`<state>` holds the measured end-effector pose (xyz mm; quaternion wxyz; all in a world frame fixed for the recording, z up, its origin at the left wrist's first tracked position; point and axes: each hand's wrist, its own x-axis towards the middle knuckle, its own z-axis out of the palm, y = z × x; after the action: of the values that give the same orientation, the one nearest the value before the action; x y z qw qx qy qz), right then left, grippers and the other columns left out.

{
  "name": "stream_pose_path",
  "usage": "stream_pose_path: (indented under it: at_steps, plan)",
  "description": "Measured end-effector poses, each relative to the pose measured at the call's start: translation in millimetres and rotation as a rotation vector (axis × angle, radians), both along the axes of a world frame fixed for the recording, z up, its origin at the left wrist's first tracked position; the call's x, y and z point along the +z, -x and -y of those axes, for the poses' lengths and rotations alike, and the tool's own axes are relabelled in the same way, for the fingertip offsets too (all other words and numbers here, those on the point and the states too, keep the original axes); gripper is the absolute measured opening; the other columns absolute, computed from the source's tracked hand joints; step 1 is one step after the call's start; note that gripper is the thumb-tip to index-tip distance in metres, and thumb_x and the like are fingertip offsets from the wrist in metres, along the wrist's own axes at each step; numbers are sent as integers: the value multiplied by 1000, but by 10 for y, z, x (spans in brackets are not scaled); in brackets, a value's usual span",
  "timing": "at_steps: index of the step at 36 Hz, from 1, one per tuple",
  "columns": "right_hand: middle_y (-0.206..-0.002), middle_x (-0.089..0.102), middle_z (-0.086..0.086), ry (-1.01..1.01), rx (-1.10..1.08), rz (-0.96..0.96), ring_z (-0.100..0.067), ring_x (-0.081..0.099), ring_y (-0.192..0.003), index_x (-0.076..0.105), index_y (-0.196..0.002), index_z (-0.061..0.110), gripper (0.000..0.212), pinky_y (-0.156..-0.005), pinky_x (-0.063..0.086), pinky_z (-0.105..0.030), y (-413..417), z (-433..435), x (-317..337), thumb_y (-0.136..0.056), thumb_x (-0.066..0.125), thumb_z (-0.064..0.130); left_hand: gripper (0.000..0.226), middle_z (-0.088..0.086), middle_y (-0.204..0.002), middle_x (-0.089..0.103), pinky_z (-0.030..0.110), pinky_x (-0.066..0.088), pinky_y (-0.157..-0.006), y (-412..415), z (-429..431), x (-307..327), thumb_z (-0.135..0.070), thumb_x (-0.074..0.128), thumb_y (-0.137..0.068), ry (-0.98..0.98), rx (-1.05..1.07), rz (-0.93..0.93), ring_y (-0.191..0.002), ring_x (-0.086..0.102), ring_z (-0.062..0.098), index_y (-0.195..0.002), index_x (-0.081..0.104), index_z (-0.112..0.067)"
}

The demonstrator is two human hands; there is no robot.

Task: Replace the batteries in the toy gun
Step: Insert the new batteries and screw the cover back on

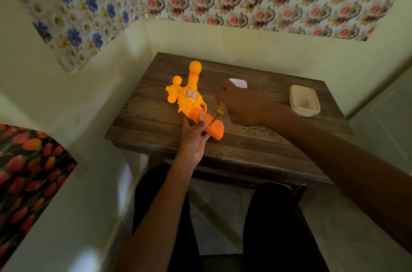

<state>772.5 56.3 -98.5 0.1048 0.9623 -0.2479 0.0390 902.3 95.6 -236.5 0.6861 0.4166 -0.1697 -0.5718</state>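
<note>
**Toy gun grip being worked on with a screwdriver**

Head view: the toy gun [191, 95] is being held down on a wooden table [256, 144]. Its long axis is running from the orange grip [213, 125], nearest the person, away to the barrel near the far wall. The grip is being pinched by the left hand [194, 136]. A small yellow screwdriver [218, 114] is being held in the curled, blurred right hand [240, 104], angled in from the right. Its tip is being set against the grip just beside the left hand.
</note>
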Motion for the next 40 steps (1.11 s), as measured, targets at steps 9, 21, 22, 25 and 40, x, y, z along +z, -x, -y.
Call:
stream_pose_path:
  at_steps: [9,21,22,25,40]
  plan:
    - [-73,63,-1,20,-246,88,-22,62,-75,63,-77,12,25,-65,53,-38,-84,227,-129,-91,45,23,57,8,-146,45,59,37,-106,-6,0,-10,-15,56,-94,3,-3,14,-133,45,29,-147,34,-23]
    - [-92,67,-4,-146,-246,43,-20,60,-90,66,-92,7,14,-64,37,-21,-79,223,-63,-82,56,9,57,7,-146,45,56,41,-102,-5,5,-6,-14,56,-94,10,-5,2,-131,46,28,-146,35,-22]
    - [-86,67,-3,-94,-282,53,-20,61,-83,66,-84,9,14,-64,42,-24,-96,227,-81,-83,52,12,56,8,-146,46,55,42,-101,-8,4,-5,-14,55,-95,13,-4,2,-131,46,28,-146,35,-22]
    - [-74,59,-2,-35,-335,130,-21,61,-76,66,-78,9,23,-63,50,-32,-136,186,-120,-89,48,19,54,8,-145,46,54,42,-100,-17,4,-9,-14,53,-96,16,-8,11,-131,47,28,-147,34,-22]
    - [-72,50,3,-32,-354,103,-19,61,-82,70,-89,8,20,-63,47,-29,-128,171,-114,-89,51,15,58,9,-146,44,54,43,-100,-13,-4,0,-14,55,-95,13,-5,-2,-132,45,29,-148,32,-23]
